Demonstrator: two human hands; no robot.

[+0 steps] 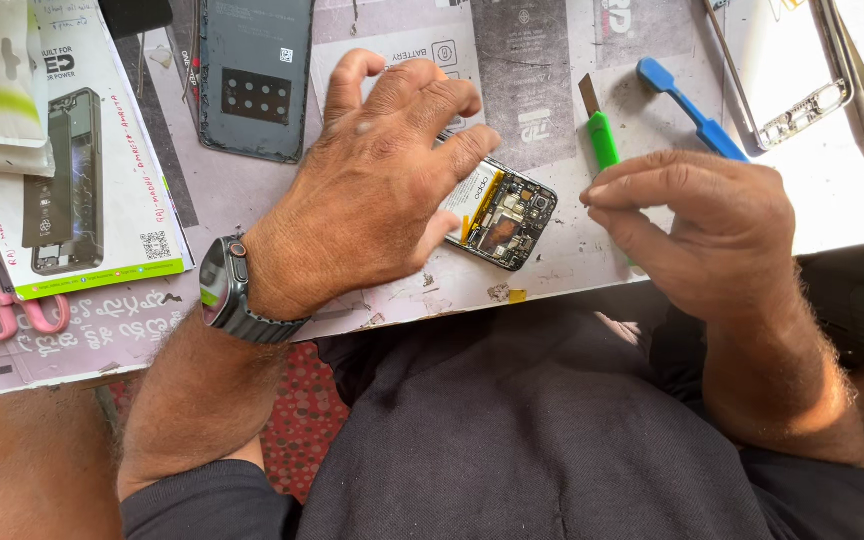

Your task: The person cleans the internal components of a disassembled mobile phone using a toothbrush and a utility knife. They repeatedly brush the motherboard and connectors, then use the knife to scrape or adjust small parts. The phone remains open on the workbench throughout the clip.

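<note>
The left hand (372, 190) presses flat, fingers spread, on the opened phone (500, 214) near the desk's (552, 100) front edge. The right hand (712, 230) hovers beside, fingertips pinched together, holding nothing visible.

Beyond the fingertips, a dark phone back cover (255, 75) is lying flat on the printed paper sheets (542, 90). A blue plastic pry tool (689, 108) and a clear phone case (787, 75) are sitting further out. Far off to the side, pink scissors (2, 305) are resting beside a white product box (92, 170).
</note>
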